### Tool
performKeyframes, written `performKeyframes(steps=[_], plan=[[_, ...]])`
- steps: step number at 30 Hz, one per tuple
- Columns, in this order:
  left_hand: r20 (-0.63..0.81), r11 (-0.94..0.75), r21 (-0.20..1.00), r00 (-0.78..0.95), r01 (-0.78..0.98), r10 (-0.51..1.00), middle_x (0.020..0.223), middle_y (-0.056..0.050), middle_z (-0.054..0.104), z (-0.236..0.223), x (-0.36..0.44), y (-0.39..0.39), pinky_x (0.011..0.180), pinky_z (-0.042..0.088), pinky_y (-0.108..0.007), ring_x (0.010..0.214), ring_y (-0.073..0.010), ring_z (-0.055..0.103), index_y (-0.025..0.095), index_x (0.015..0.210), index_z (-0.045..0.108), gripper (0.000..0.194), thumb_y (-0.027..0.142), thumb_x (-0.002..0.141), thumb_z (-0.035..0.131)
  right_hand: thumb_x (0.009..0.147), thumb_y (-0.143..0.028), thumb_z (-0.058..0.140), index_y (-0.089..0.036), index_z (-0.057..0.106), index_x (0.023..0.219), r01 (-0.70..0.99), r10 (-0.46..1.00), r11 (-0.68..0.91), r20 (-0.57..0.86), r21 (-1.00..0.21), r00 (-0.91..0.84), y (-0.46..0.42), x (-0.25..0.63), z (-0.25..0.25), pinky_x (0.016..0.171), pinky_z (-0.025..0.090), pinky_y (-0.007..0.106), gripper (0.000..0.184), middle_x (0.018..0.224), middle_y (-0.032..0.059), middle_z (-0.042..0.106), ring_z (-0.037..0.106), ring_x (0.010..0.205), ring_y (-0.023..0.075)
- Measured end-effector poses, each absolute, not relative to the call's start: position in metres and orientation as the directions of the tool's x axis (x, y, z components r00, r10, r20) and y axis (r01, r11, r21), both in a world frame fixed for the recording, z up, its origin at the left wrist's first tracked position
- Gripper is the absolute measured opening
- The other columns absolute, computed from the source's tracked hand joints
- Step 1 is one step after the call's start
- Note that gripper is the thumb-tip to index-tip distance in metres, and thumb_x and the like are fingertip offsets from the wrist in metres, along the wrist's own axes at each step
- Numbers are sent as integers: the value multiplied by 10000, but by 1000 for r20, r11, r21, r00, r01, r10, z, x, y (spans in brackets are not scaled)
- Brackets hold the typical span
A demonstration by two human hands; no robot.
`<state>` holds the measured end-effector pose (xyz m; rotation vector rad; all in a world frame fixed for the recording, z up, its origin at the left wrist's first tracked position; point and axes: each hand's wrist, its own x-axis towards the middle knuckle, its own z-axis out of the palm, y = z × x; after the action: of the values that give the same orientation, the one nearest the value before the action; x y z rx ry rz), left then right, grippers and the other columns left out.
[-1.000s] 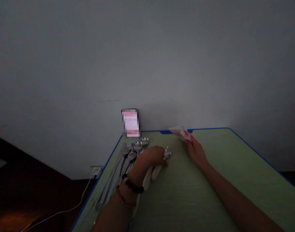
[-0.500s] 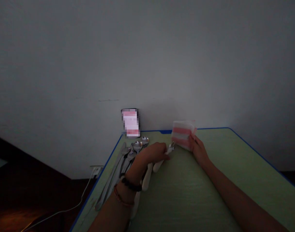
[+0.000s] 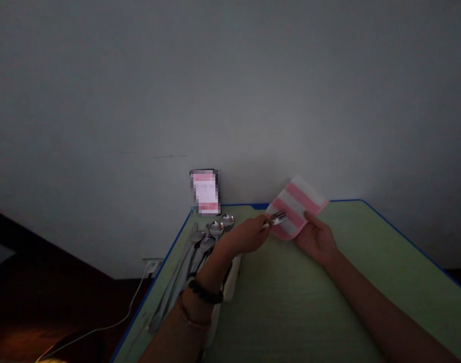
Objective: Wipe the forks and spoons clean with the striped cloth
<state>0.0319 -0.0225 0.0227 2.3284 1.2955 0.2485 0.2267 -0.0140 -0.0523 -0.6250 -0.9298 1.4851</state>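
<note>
A small fork is gripped in my left hand, its metal tines pointing right and most of its handle hidden by the fingers. My right hand holds a pink and white striped cloth, thumb on top and the other fingers beneath. The tines lie in front of the cloth; I cannot tell whether they touch it. Under and beside my left forearm, several spoons and other metal cutlery lie in a row, along with a white-handled piece.
The green table has a blue edge and stands against a grey wall. A phone with a blurred screen leans at the back left. A white cable runs from a wall socket down at the left.
My left hand has lifted the fork from the table and brought it to the cloth. My right hand has turned the cloth, which now lies more open and tilted behind the tines.
</note>
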Motion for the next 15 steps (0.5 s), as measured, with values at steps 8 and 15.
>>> performKeyframes(steps=[8,15], plan=[[-148,-427,486,554,762,819,861,-74,653,29,28,-21,628,431,-241,731,-158,603,150,1004,550,359,356,898,276,830,-628,71,-171,396,1294,-425,979,97,163,-900,-121,-13,235,-56,903,421,494,728,1354,121,433,475,1185,257],[-248,-451,537,645,713,723,779,-11,667,55,21,-37,593,429,-200,647,-110,597,157,810,599,244,242,829,371,851,-555,307,-205,593,1069,-400,944,133,239,-907,-228,-28,214,-31,835,482,441,502,1075,85,643,594,991,250]])
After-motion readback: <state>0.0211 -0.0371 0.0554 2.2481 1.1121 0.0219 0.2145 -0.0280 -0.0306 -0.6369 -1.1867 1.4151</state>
